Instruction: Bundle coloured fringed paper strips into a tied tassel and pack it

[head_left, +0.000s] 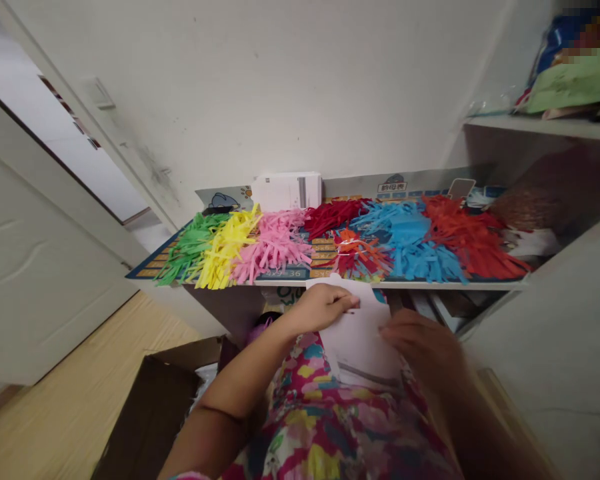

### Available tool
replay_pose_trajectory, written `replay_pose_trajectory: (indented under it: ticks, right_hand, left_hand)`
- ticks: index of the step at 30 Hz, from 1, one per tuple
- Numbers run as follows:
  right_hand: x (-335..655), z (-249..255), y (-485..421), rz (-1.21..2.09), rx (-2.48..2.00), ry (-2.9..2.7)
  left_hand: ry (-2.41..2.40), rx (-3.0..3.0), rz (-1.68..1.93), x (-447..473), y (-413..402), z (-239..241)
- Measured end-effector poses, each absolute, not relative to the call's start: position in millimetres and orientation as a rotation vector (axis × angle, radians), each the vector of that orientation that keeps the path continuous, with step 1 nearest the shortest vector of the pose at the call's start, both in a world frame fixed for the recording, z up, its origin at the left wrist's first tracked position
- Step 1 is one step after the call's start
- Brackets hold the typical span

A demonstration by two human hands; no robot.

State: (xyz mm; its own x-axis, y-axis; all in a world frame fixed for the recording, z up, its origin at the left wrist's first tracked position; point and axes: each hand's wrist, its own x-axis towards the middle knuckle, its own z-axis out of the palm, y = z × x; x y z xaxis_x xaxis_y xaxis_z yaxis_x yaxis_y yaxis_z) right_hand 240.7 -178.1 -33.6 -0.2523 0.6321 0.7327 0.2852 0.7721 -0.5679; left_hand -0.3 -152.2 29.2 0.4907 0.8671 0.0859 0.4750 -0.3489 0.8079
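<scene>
A flat white piece of paper (363, 340), with a grey band near its lower end, is held in front of my body below the shelf edge. My left hand (327, 307) grips its upper left part, thumb lying on the face. At the paper's right edge, my right hand (423, 340) has its fingers bent and pinched on it, slightly blurred. Beyond the paper, fringed paper bundles lie in a row: green (193, 247), yellow (229, 247), pink (275, 243), dark red (337, 217), orange-red (357, 257), blue (410, 237) and red (473, 240).
A stack of white cards (286, 192) leans against the wall behind the bundles. The shelf top (147, 269) carries a printed mat. An open cardboard box (143, 413) stands on the floor at left, near a white door (45, 267). A side shelf (540, 127) rises at right.
</scene>
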Motion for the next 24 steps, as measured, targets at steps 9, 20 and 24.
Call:
replay_pose_trajectory:
  ticks: [9, 20, 24]
  right_hand:
    - [192, -86, -205, 0.173, -0.786, -2.320]
    - [143, -94, -224, 0.043, -0.324, -2.362]
    - [127, -102, -211, 0.325, -0.227, -2.264]
  left_hand:
    - [0.921, 1.877, 0.856, -22, -176, 18]
    - [1.265, 0.825, 1.037, -75, -229, 20]
    - [1.286, 0.781, 1.026, -77, -241, -3]
